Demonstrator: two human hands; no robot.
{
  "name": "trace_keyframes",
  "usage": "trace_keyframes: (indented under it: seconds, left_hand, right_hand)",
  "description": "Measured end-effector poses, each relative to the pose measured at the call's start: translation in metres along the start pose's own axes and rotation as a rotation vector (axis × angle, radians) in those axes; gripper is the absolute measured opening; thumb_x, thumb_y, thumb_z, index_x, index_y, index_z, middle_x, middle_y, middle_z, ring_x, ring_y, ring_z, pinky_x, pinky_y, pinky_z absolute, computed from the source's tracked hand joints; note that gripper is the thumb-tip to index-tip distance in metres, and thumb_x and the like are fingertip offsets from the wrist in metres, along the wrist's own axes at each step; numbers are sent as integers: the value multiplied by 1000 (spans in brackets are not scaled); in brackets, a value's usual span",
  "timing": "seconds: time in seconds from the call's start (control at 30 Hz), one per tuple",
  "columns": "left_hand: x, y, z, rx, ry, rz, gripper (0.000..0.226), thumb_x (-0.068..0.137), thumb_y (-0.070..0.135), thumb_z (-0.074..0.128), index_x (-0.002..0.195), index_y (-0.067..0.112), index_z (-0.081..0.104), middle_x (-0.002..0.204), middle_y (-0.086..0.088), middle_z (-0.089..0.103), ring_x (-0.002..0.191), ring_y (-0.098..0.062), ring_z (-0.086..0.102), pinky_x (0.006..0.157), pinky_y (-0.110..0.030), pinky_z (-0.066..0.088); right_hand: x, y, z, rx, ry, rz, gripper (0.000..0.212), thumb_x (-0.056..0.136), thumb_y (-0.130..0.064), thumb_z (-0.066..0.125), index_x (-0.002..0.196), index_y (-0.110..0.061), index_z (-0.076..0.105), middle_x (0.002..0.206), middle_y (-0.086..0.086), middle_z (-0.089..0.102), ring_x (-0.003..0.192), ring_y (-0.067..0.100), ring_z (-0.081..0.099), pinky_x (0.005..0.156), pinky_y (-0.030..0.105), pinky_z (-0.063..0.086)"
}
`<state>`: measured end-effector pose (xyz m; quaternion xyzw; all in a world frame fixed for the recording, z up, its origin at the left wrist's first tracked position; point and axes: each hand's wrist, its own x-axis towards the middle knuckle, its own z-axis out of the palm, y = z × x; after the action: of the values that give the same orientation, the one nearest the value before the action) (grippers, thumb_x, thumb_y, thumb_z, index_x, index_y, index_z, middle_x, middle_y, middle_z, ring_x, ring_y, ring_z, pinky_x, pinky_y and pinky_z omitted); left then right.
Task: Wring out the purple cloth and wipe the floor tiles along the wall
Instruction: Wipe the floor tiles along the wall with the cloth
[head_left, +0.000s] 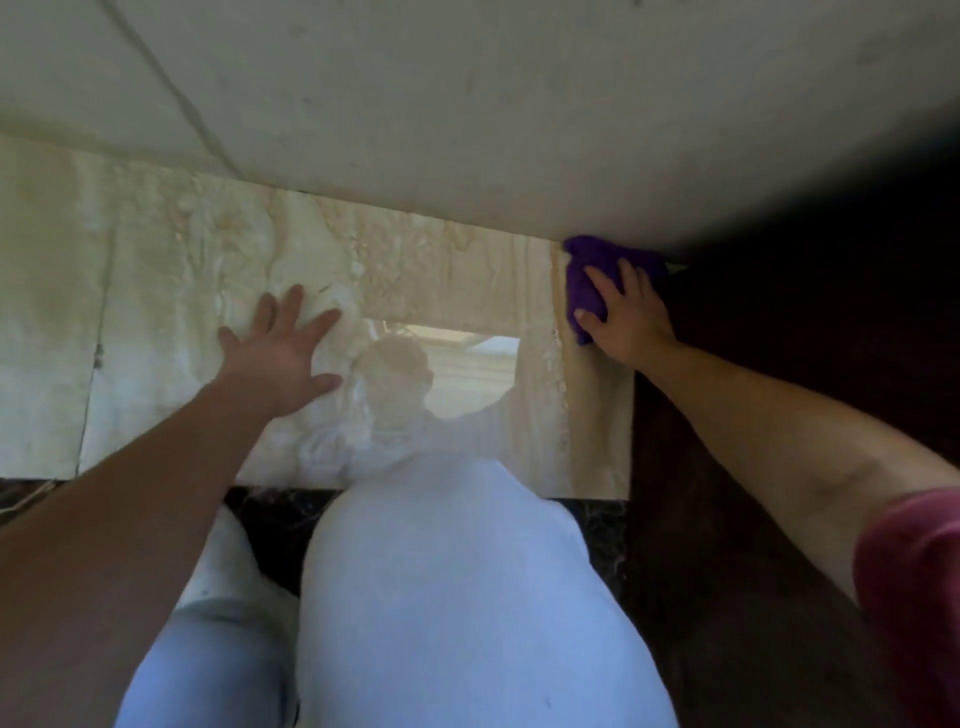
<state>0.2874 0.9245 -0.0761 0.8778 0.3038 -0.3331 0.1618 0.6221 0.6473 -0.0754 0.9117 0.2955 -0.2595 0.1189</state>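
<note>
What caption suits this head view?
Right hand presses purple cloth at the wall's base; left hand braces.

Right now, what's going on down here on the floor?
A person is kneeling and wiping the floor by hand. The right hand presses a bunched purple cloth onto the pale marble tile, right where the floor meets the wall and beside a dark floor band. The left hand is spread flat on the tile, apparently for support. The tile is glossy enough to mirror the person.
</note>
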Motion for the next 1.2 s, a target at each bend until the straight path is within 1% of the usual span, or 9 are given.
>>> trace_keyframes:
  seconds: [0.13,0.27,0.4,0.5,0.63,0.8,1.0,1.1,1.2]
  left_hand:
    - [0,-12,19,14,98,37,88,90,64,57,161,46,8,172,2,-15,159,-30,-7,114,-74,23]
    - [4,-11,28,-36,122,36,95,86,72,55,161,46,4,171,1,-20,158,-32,-16,114,-78,11]
    - [2,-9,24,-48,105,64,103,82,72,62,161,44,1,171,0,-22,158,-33,-18,115,-77,9]
    - [-1,-26,16,23,132,105,112,77,69,70,163,39,4,172,-3,-16,159,-32,-10,115,-76,15]
    - [-1,-85,3,-38,228,-89,116,73,66,76,163,32,11,173,-7,-9,159,-34,-4,115,-76,15]
    - [-31,-171,12,-80,213,-266,116,73,66,77,162,32,11,173,-5,-6,160,-31,-2,117,-74,17]
    - [-68,-238,58,-428,181,-581,120,68,75,74,160,36,8,172,-5,-7,159,-34,-4,117,-73,22]
    - [-73,-247,72,-482,157,-580,123,71,77,69,162,37,-3,172,-2,-18,158,-30,-16,118,-75,15]
    - [-72,-244,71,-506,163,-568,121,74,74,69,162,36,-5,171,-2,-23,158,-30,-20,114,-80,13]
  right_hand:
    - [2,-11,15,42,101,35,67,99,-53,46,159,-35,22,170,14,12,156,38,10,127,47,12]
    - [5,-38,19,97,114,116,74,96,-56,48,160,-30,20,170,17,8,156,40,6,127,51,10]
    - [-1,-117,26,132,184,48,81,90,-61,49,159,-28,22,169,19,10,156,42,5,126,53,10]
    - [-6,-190,24,154,209,-52,82,88,-62,47,158,-27,25,168,22,13,154,46,6,125,57,9]
    - [-9,-273,18,171,196,-189,85,85,-64,49,159,-28,25,169,20,10,155,46,3,126,57,6]
    - [-12,-351,15,175,179,-266,88,85,-66,50,160,-28,22,169,19,7,155,45,1,126,57,2]
    - [-11,-426,13,110,194,-407,88,86,-66,49,160,-28,21,170,17,5,155,44,1,126,57,1]
    - [-11,-462,14,94,203,-446,89,85,-67,48,160,-27,21,170,18,5,155,45,1,126,57,1]
    - [-10,-492,16,55,231,-467,91,85,-68,45,160,-26,19,170,19,5,155,46,2,126,58,2]
